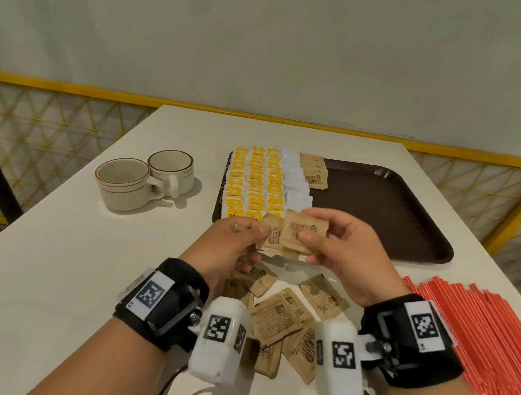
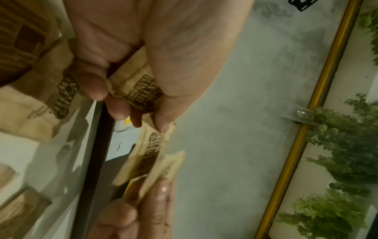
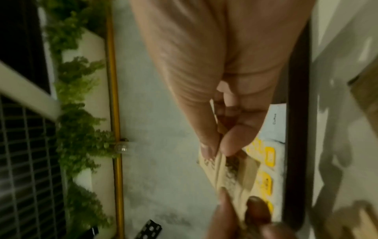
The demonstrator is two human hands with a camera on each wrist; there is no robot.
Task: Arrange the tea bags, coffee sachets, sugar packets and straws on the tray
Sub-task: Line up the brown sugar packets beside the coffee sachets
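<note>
Progress midway: dark brown plastic tray (image 1: 388, 216) carries columns of yellow tea bags (image 1: 254, 182), white coffee sachets (image 1: 294, 182) and a short column of brown paper sugar packets (image 1: 314, 172). Left hand (image 1: 230, 244) and right hand (image 1: 344, 247) pinch further packets together; loose packets (image 1: 283, 316) and red straws (image 1: 483, 344) remain on the table.

Dim, warm indoor light; soft shadows fall right of the cups (image 1: 144, 178) on the table (image 1: 32, 261). Head view sharp centrally, bowed at edges; both wrist views blurred, tilted, grainy
</note>
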